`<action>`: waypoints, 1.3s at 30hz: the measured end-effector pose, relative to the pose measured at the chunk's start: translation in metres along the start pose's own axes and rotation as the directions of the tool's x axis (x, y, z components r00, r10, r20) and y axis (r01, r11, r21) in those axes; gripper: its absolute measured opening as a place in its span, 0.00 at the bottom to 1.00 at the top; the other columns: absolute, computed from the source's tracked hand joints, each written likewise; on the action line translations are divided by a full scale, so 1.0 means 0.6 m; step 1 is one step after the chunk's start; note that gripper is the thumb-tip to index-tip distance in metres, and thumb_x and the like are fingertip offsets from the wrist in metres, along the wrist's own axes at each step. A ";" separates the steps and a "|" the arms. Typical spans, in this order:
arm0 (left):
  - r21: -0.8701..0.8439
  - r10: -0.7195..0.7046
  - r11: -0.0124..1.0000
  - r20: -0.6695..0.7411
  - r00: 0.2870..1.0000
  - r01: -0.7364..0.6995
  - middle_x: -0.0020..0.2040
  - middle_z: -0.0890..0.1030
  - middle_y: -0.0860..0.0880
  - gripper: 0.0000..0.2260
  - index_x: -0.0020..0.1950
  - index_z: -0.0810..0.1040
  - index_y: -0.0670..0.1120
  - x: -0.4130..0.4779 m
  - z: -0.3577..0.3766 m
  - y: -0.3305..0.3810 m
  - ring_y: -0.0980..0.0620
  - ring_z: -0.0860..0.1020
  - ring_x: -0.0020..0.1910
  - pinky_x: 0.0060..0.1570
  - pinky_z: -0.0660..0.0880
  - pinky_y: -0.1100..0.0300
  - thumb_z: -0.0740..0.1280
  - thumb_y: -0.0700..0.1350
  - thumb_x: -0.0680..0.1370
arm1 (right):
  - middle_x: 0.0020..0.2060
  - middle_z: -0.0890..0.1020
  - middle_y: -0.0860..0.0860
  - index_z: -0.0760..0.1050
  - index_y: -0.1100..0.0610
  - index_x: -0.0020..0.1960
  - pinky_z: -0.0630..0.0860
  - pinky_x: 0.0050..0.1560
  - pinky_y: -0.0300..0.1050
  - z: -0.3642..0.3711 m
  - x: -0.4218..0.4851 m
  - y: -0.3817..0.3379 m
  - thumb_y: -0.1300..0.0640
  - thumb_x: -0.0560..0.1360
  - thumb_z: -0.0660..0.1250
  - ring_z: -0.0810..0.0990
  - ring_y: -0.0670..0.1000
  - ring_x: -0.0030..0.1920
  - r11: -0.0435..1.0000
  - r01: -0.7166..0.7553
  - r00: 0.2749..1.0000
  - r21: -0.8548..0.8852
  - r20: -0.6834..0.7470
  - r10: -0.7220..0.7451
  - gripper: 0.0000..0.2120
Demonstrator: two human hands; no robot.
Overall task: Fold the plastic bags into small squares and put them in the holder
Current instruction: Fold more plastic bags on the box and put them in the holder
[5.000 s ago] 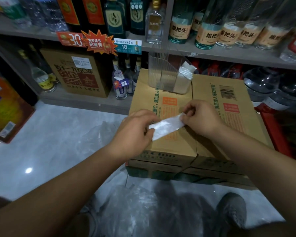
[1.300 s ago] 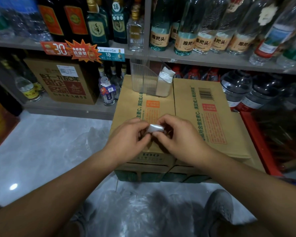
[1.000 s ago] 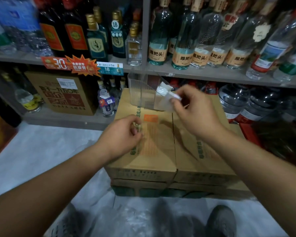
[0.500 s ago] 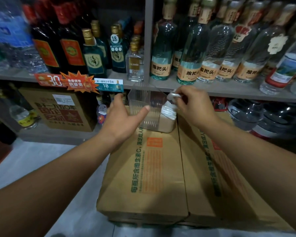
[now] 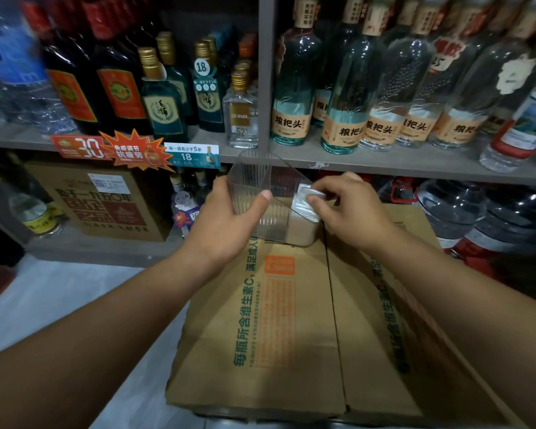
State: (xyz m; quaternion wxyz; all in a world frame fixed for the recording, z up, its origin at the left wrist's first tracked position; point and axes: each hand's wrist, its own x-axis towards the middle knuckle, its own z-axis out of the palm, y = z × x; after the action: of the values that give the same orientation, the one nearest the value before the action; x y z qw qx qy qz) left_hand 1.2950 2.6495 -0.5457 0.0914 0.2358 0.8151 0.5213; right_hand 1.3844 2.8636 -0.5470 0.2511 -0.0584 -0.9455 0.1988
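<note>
Atop cardboard box [image 5: 260, 335]: left hand [image 5: 226, 224] grips ribbed holder [image 5: 252, 176], right hand [image 5: 350, 212] pinches bag [image 5: 302, 195]

Two brown cardboard cartons [image 5: 254, 320] sit side by side on the pale floor [image 5: 44, 289]. A clear ribbed plastic holder [image 5: 254, 174] stands at the left carton's far end. Behind, a grey shelf [image 5: 369, 162] carries upright glass liquor bottles [image 5: 291, 88].

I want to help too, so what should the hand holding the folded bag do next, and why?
Probably press the folded bag down into the holder and let go: the right hand pinches it at the rim, over the folded stack, and the left hand grips the holder.
</note>
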 end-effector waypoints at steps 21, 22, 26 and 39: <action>0.034 0.012 0.999 0.010 1.000 -0.012 0.66 0.77 0.58 0.24 0.70 0.66 0.58 0.002 -0.001 -0.005 0.55 0.75 0.66 0.69 0.71 0.49 0.66 0.65 0.78 | 0.49 0.77 0.52 0.81 0.56 0.51 0.76 0.52 0.52 -0.025 0.038 -0.019 0.51 0.83 0.59 0.77 0.53 0.50 0.977 0.085 0.928 -0.198 0.371 -0.005 0.14; 0.035 0.014 0.999 0.009 1.000 -0.014 0.66 0.77 0.58 0.24 0.70 0.66 0.58 0.002 -0.001 -0.005 0.55 0.75 0.66 0.69 0.71 0.49 0.66 0.65 0.78 | 0.50 0.77 0.52 0.81 0.56 0.52 0.76 0.54 0.53 -0.026 0.037 -0.020 0.51 0.83 0.58 0.77 0.53 0.52 0.977 0.093 0.924 -0.192 0.383 -0.013 0.14; 0.029 0.007 1.000 0.011 1.000 -0.007 0.66 0.77 0.57 0.27 0.70 0.66 0.57 0.003 0.000 -0.008 0.55 0.75 0.66 0.69 0.71 0.48 0.65 0.67 0.76 | 0.58 0.79 0.53 0.76 0.55 0.63 0.74 0.61 0.54 -0.045 0.038 -0.033 0.49 0.83 0.57 0.76 0.53 0.58 0.987 -0.042 0.830 -0.152 0.545 0.120 0.16; 0.046 0.006 0.999 -0.011 1.000 -0.006 0.67 0.77 0.57 0.28 0.70 0.66 0.57 0.006 0.005 -0.013 0.54 0.76 0.65 0.68 0.72 0.48 0.64 0.69 0.75 | 0.58 0.79 0.53 0.63 0.54 0.67 0.78 0.57 0.53 -0.001 0.042 -0.027 0.40 0.71 0.75 0.79 0.54 0.56 0.976 -0.129 0.767 -0.176 0.607 0.211 0.34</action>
State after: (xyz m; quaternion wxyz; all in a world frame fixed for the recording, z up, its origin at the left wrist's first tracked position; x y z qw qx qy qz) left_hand 1.2905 2.6511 -0.5540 0.0800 0.2376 0.8267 0.5038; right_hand 1.3627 2.8542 -0.5282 -0.0975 -0.0904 -0.9764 0.1699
